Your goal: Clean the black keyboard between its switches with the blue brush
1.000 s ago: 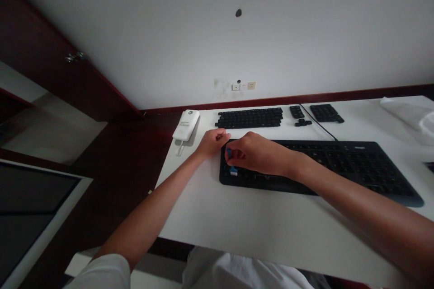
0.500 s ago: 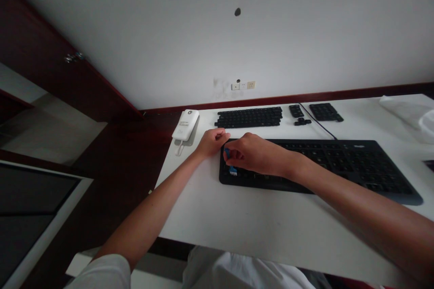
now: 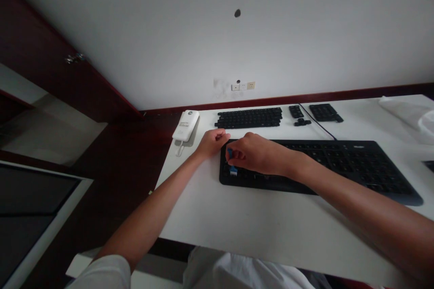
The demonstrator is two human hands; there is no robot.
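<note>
A black keyboard [image 3: 362, 162] with its keycaps off lies on the white table, partly covered by my right hand. Between the closed fingers of my right hand [image 3: 249, 151] is a small blue brush [image 3: 233, 169]. Its pale bristles point down onto the left end of the keyboard. My left hand [image 3: 213, 141] is curled closed at the keyboard's upper left corner, its fingertips against the edge. Behind the keyboard lie the loose black keycaps: a wide block [image 3: 249, 118], a small group [image 3: 296, 111], several arrow keys [image 3: 301, 122] and a number-pad group [image 3: 325, 112].
A white power bank [image 3: 186, 125] with a short cable lies at the table's [image 3: 271, 221] left edge. The keyboard cable [image 3: 317, 121] runs toward the wall. On the right are a white bag [image 3: 403, 113] and a dark object [image 3: 429, 165] cut off by the frame.
The brush has tilted slightly and shifted a little to the right and down with my right hand. My left hand has stayed at the keyboard's corner.
</note>
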